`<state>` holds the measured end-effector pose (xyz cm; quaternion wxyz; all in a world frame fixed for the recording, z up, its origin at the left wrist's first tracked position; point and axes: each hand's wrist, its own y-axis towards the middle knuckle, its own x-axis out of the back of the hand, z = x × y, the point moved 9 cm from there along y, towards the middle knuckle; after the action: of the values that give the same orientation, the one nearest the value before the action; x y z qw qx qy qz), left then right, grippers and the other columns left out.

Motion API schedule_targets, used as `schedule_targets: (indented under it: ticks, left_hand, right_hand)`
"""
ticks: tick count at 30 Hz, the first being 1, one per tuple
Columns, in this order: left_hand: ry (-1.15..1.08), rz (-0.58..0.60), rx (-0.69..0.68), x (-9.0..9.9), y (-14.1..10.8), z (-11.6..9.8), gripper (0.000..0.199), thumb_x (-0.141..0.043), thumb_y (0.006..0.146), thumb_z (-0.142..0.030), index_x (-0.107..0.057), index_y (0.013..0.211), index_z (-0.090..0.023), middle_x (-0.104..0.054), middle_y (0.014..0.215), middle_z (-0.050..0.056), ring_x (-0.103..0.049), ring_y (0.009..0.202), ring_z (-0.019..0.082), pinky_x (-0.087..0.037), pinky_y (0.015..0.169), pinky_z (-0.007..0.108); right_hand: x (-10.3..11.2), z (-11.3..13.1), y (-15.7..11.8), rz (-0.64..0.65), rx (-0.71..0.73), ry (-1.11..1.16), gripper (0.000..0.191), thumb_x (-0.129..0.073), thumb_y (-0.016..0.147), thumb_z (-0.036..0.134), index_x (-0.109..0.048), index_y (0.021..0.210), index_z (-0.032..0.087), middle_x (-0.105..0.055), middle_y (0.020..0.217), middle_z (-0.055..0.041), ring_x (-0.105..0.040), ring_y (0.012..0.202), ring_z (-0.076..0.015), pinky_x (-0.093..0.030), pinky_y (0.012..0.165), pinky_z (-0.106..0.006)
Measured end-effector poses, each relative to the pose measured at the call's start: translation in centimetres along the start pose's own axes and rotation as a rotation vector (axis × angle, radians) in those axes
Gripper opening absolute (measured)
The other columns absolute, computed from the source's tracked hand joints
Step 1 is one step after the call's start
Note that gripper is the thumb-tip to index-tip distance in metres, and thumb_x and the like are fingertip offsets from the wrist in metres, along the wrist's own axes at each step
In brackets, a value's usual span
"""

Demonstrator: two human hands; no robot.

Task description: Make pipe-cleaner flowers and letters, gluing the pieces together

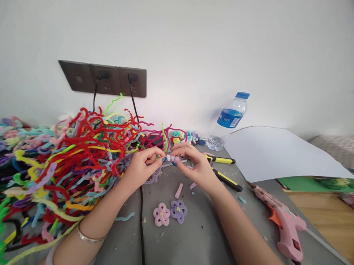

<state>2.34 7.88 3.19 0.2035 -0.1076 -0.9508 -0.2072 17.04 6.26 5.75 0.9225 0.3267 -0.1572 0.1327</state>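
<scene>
Above the middle of the table, my left hand [143, 166] pinches one end of a short, coiled piece of pale pink and white pipe cleaner [172, 158]. The fingertips of my right hand [197, 164] close on its other end, so the fingers hide part of it. Nearer to me lie a pink pipe-cleaner flower [161, 215] and a purple pipe-cleaner flower [178, 211], side by side and flat. A small pink stub [178, 190] rests behind them. Yellow-and-black pliers [226, 179] lie just beyond my right wrist.
A big tangle of coloured pipe cleaners [85, 156] covers the left side. A pink glue gun [287, 227] lies at right by white sheets [281, 152]. A water bottle [230, 118] leans at the wall. A black cable [142, 228] crosses the table below the sockets [104, 78].
</scene>
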Motion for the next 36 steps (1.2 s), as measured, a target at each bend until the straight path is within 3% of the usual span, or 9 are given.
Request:
schedule_targets:
  ticks: [6, 19, 26, 36]
  left_hand:
    - [0.005, 0.000, -0.008, 0.1, 0.0, -0.2, 0.011, -0.057, 0.086, -0.024, -0.065, 0.086, -0.017, -0.025, 0.059, -0.008, -0.028, 0.052, 0.009, -0.024, 0.054, 0.022]
    - [0.010, -0.016, 0.002, 0.0, 0.0, -0.2, 0.010, -0.056, 0.084, -0.024, -0.065, 0.084, -0.018, -0.028, 0.059, -0.008, -0.031, 0.054, 0.010, -0.026, 0.055, 0.022]
    - [0.013, -0.005, 0.005, -0.1, 0.0, -0.6, 0.010, -0.056, 0.082, -0.023, -0.064, 0.081, -0.018, -0.029, 0.058, -0.008, -0.031, 0.055, 0.010, -0.026, 0.055, 0.023]
    - [0.015, 0.014, 0.014, -0.3, -0.1, -0.6, 0.011, -0.055, 0.083, -0.023, -0.064, 0.080, -0.017, -0.028, 0.057, -0.008, -0.029, 0.054, 0.009, -0.024, 0.054, 0.022]
  right_hand:
    - [0.1, 0.0, 0.0, -0.019, -0.007, -0.016, 0.014, -0.061, 0.090, 0.016, -0.071, 0.097, 0.024, -0.065, 0.104, -0.0082, -0.060, 0.100, -0.0217, -0.049, 0.087, -0.038]
    - [0.2, 0.3, 0.0, -0.032, 0.018, -0.069, 0.010, -0.063, 0.090, 0.021, -0.070, 0.095, 0.024, -0.065, 0.103, -0.0084, -0.062, 0.102, -0.0234, -0.049, 0.091, -0.042]
    - [0.2, 0.9, 0.0, -0.060, 0.084, -0.097, 0.017, -0.064, 0.088, 0.020, -0.065, 0.105, 0.025, -0.066, 0.106, -0.0080, -0.060, 0.104, -0.0247, -0.049, 0.091, -0.042]
    - [-0.2, 1.0, -0.1, -0.045, 0.079, -0.143, 0.011, -0.063, 0.088, 0.014, -0.068, 0.091, 0.023, -0.061, 0.106, -0.0079, -0.060, 0.105, -0.0231, -0.048, 0.094, -0.040]
